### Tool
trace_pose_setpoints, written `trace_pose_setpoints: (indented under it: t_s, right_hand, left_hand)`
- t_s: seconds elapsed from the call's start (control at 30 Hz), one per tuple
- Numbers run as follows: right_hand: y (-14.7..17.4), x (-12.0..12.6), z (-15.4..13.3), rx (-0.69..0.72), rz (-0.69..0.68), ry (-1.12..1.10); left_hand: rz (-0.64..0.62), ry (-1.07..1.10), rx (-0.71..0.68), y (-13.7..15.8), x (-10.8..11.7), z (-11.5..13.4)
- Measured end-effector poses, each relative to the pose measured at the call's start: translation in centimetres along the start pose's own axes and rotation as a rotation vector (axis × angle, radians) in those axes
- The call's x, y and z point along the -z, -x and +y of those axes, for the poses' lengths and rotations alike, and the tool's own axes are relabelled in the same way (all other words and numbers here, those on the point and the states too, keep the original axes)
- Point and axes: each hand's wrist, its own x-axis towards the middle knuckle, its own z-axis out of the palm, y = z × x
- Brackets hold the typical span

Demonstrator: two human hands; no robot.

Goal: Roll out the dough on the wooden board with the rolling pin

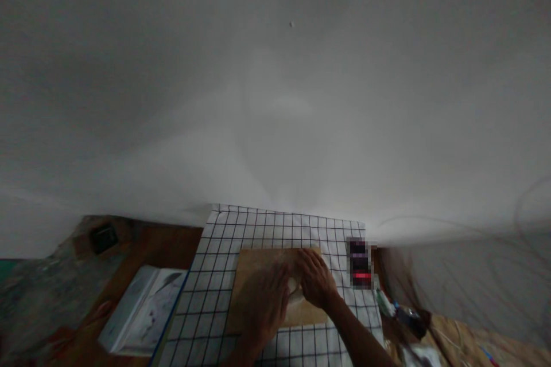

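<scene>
A pale lump that looks like dough (296, 292) lies on a wooden board (253, 261), mostly hidden between my two hands. My left hand (272, 298) rests against its left side, the fingers stretched out flat and pointing away from me. On the other side my right hand (317, 281) curves its fingers around the lump's right and far edge. Whitish smears that look like flour mark the board near the fingertips.
A white tablecloth with a dark grid (202, 292) lies under the board. A blurred-out dark and red item (360, 264) sits at its right edge. Left of the table is an open book or folder (146, 309). A pale wall (284, 126) rises behind.
</scene>
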Motion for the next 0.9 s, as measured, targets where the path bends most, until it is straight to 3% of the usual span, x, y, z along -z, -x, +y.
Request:
trace_pose_setpoints:
  t_s: [0.3,0.47,0.6,0.67,0.83,0.9]
  right_hand:
    - [3.7,-1.9,-1.3,-0.1,0.155,0.039]
    - [4.0,-2.0,-1.5,-0.152,0.13,0.111]
    - [3.3,-1.5,-0.9,-0.088,0.09,0.129]
    - [2.9,-1.1,-0.7,-0.051,0.071,0.119]
    - [1.8,-0.3,-0.4,-0.004,0.004,0.069]
    - [1.5,-0.2,-0.2,0.013,-0.013,0.05]
  left_hand:
    - [-0.118,-0.037,-0.071,-1.0,-0.1,-0.4]
    - [-0.09,-0.03,-0.078,-1.4,-0.7,-1.2]
    - [-0.069,0.01,-0.077,-1.4,-1.5,-1.9]
    - [-0.071,0.039,-0.04,-1.4,-1.9,-2.2]
    - [0.011,0.053,0.24,-1.7,-2.4,-2.0]
    - [0.018,0.063,0.27,-1.7,-2.3,-1.7]
